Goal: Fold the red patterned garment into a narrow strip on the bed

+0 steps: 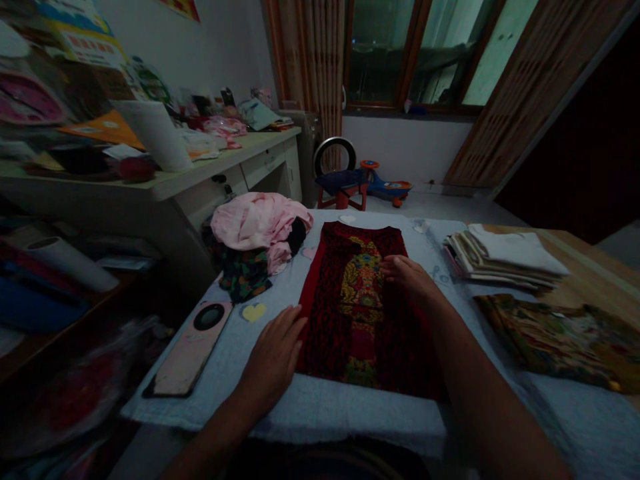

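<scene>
The dark red garment (363,323) lay spread in the middle of the frame, between my two hands. My left hand (277,343) rested flat along its left edge, fingers stretched out and grasping nothing. My right hand (400,270) was over its upper right part, fingers bent towards the central pattern; I could not tell whether the fingertips pinched any fabric. Under the garment, a pale blue cloth (350,415) with heart shapes covered much of the worktop (595,267), whose bare wood showed at the right of the frame. Left of the garment sat a heap of pink clothing (245,223), and below that a pale pink phone-like object (193,353). At the right were a folded stack of clothes (505,257) and, nearer me, a brown patterned garment (555,340). A second worktop (223,170), cluttered and fitted with drawers, filled the upper left; a window (420,60) between curtains (310,67) stood at the top, above a blue and orange ride-on toy (387,187). The room was dim. The red garment looked nearly flat, its sides darkly mottled, with a yellow, green and red ornamental band running down its centre.
</scene>
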A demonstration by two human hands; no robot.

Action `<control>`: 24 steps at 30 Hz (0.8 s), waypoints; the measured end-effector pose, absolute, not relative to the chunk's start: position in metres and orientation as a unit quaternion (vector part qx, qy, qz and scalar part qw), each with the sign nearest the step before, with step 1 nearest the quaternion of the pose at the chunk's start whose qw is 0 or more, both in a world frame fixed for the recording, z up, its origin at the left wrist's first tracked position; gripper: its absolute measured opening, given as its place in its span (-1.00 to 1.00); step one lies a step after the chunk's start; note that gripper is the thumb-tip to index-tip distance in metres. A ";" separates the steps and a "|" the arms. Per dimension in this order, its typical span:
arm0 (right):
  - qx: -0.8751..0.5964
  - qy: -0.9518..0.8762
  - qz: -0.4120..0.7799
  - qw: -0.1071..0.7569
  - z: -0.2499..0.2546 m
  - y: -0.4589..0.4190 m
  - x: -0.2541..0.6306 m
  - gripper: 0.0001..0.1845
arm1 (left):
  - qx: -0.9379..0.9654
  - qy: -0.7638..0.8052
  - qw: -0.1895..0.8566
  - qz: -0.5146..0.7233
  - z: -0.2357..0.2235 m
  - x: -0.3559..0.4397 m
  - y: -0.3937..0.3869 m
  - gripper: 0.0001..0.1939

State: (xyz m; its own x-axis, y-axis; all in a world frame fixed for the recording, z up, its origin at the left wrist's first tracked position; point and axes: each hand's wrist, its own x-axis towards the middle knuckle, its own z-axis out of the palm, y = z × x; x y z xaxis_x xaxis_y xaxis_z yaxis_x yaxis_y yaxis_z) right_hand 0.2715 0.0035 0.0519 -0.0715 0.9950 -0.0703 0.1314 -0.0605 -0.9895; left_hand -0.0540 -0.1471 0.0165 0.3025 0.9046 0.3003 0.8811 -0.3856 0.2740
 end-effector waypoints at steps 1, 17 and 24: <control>-0.526 -0.516 0.506 0.448 0.051 0.004 0.279 -0.60 | 0.816 0.541 0.018 0.205 0.014 -0.052 -0.143 -0.55; -0.461 -0.378 0.604 0.528 0.007 -0.008 0.323 -0.70 | 0.842 0.522 0.046 0.126 0.003 -0.052 -0.122 -0.56; -0.530 -0.445 0.497 0.524 -0.008 -0.005 0.308 -0.74 | 0.859 0.496 0.056 0.116 -0.002 -0.059 -0.132 -0.44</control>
